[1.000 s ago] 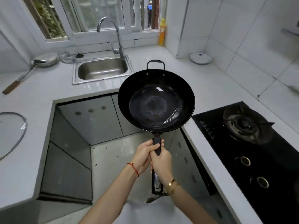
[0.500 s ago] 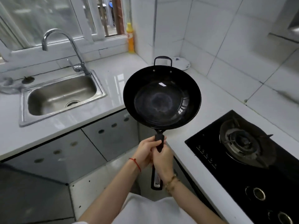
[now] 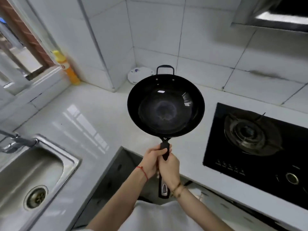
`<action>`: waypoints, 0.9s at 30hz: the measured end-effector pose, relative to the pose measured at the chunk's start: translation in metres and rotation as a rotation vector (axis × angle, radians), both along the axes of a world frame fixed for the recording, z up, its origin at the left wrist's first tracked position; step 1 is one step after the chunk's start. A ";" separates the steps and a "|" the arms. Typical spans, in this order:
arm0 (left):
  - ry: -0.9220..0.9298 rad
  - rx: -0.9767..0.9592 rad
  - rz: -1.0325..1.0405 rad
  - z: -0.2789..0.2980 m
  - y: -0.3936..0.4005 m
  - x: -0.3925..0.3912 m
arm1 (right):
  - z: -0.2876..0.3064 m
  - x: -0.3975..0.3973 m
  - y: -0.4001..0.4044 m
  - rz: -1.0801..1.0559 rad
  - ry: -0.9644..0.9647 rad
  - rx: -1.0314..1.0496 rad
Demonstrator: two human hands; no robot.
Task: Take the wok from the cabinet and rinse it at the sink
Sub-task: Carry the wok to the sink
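A black wok [image 3: 165, 107] with a long black handle and a small loop handle at its far rim hangs in the air over the white counter corner. My left hand [image 3: 152, 161] and my right hand [image 3: 169, 170] are both wrapped around the long handle, left slightly ahead of right. The wok's bowl is dry and has nothing in it. The steel sink [image 3: 25, 174] lies at the lower left, well to the left of the wok, with its drain visible. Only the base of the tap [image 3: 18, 142] shows at the left edge.
A black gas hob [image 3: 260, 150] fills the counter on the right. A yellow bottle [image 3: 69, 69] stands by the window sill. A white round dish [image 3: 140, 75] leans in the tiled corner behind the wok. A range hood [image 3: 273, 15] hangs top right.
The view has swung right and closer to the counter: the sink slid to the lower left and the hob came nearer. The wok stays held in both hands, now over the counter corner.
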State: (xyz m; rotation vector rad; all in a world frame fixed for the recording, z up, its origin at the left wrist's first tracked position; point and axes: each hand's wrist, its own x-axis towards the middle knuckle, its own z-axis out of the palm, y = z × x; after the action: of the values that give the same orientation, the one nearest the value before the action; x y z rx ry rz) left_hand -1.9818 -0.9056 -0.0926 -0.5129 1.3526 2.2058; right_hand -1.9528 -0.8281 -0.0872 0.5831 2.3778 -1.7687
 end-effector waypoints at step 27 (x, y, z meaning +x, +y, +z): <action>-0.173 0.047 -0.247 -0.045 0.001 -0.087 | -0.051 -0.069 -0.019 -0.329 -0.118 0.022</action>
State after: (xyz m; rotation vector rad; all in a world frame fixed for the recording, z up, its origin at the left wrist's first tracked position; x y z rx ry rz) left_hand -2.0683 -0.9043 -0.1379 -0.4793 1.2024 1.9416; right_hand -2.0215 -0.8474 -0.1385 1.1047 2.3285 -1.7676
